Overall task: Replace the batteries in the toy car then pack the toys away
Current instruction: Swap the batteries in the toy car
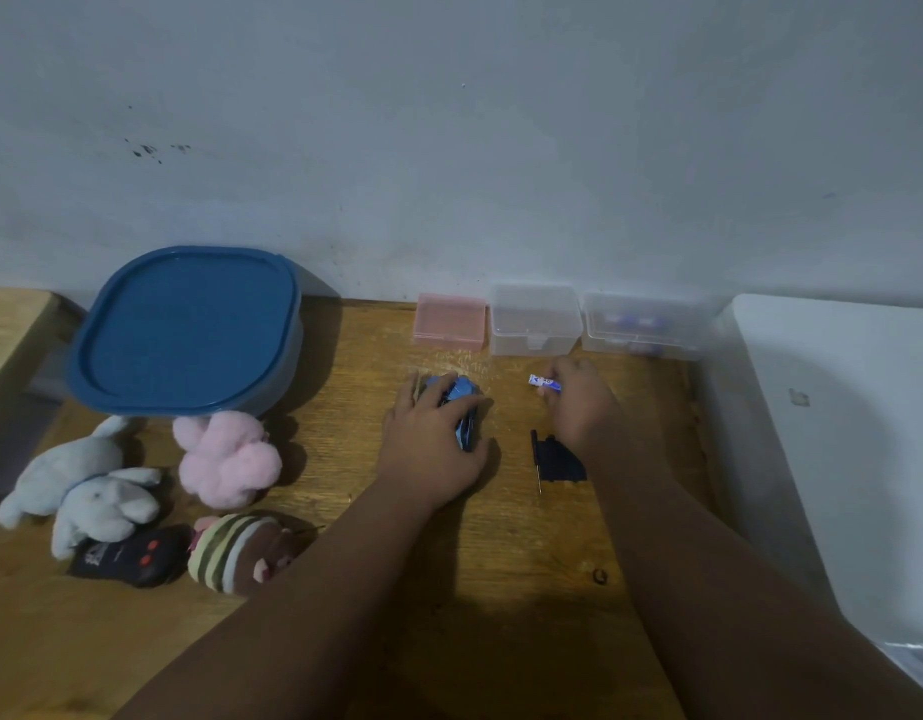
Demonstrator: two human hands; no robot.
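The blue toy car rests on the wooden table, mostly covered by my left hand, which grips it from above. My right hand holds a small white and blue battery by one end, just to the car's right. A black battery cover and a thin screwdriver lie on the table below my right hand. Further left lie a black remote control, two pale blue plush rabbits, a pink plush and a striped brown plush.
A large container with a blue lid stands at the back left. Against the wall sit a pink box, a clear box, and a second clear box holding batteries. A white bin borders the table's right edge.
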